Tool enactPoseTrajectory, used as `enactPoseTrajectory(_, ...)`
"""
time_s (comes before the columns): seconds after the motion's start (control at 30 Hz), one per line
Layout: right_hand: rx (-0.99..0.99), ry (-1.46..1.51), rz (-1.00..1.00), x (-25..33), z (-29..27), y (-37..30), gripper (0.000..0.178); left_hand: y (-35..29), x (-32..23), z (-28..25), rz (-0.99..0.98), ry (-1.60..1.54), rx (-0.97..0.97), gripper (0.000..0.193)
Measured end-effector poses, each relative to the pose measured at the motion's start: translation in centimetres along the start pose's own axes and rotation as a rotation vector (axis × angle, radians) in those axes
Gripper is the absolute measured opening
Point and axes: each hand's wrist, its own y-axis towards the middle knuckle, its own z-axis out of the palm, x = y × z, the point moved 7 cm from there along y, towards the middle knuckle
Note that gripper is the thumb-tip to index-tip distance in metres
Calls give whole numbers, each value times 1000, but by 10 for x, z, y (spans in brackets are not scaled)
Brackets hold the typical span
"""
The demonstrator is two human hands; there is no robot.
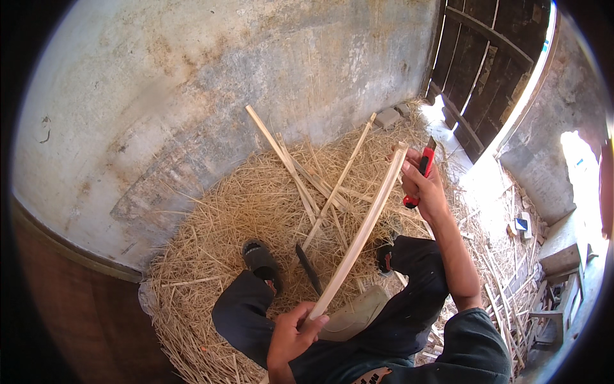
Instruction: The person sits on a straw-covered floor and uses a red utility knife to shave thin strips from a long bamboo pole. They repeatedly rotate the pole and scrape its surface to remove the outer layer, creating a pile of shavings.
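Observation:
My left hand [295,336] is closed round the near end of a long, pale wooden strip [361,240], which slants up and away to the right. At the strip's far end, my right hand [423,185] is closed on a red and black utility knife [427,161], its blade pointing up. The fingers of that hand also touch or come close to the strip's tip; I cannot tell which. Below the strip, between my feet, lies a dark, flat, blade-like thing [308,269].
Straw-like shavings [211,237] cover the floor, with several pale strips [339,176] lying crossed ahead. A stained wall [256,64] stands beyond them. A dark plank door [480,70] is at the far right, with a small wooden stool or frame [556,313] at the right.

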Motion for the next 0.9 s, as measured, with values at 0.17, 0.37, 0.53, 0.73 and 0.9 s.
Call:
enactPoseTrajectory(0.17,140,182,-27,11,17,-3,53,-1,-1,4,-16,-5,36,21)
enactPoseTrajectory(0.37,229,249,85,-9,8,-4,46,-1,-3,7,-29,1,86,22)
enactPoseTrajectory(0.53,234,162,93,-16,5,-2,40,-2,-5,7,-20,-11,77,23)
enactPoseTrajectory(0.73,212,292,126,-2,17,-10,42,-1,-5,6,-6,7,55,24)
enactPoseTrajectory(0.9,199,81,36,7,26,-12,45,3,-13,8,59,60,31,22)
